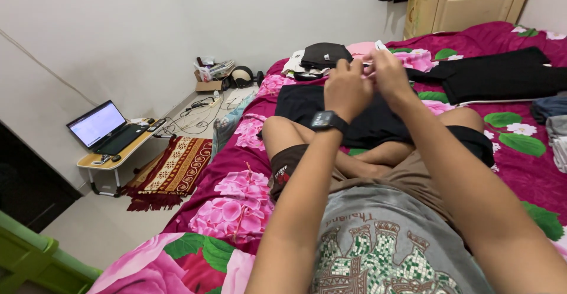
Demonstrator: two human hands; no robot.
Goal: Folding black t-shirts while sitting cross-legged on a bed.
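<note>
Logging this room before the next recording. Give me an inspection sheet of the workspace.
Surface: bed with magenta floral sheet.
Job's things: black garment spread before the crossed legs; something small and pale pinched above it, too blurred to name.
Clutter: folded clothes stack, black trousers, grey clothes at the right edge.
Grippers: left hand and right hand raised together, fingers closed.
Cables: loose wires on the floor.
Surroundings: open laptop on a low folding table, patterned rug, wooden cabinet.
</note>
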